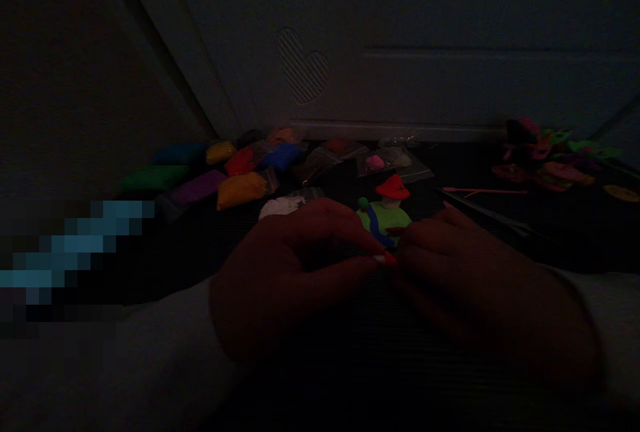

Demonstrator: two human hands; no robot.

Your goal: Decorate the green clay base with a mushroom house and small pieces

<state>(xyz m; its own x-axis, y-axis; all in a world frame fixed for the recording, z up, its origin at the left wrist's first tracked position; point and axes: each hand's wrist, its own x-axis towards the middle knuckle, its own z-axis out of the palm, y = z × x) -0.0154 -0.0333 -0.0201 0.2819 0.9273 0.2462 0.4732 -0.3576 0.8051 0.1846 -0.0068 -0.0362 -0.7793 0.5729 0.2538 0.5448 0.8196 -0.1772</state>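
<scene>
Between the thumb and forefinger of my left hand (295, 279) is pinched the white end of a small red-and-white clay piece (389, 259). My right hand (475, 275) has its fingers curled closed at the piece's red end, partly hiding it. Just behind the fingertips lies a light green clay base (395, 217) with a blue strip across it. A mushroom with a red cap (393, 187) and pale stem stands upright on this base. Beside the mushroom sits a dark green ball (363, 203), and a small brown strip (397, 231) lies near the front.
Bags of coloured clay, including a yellow-orange bag (242, 190) and a white one (281, 207), lie behind and left. Scissors (493, 217) and a pink stick tool (483, 191) rest at right. Colourful clay shapes (560, 175) sit far right. A panel (450, 92) rises behind. Lighting is very dim.
</scene>
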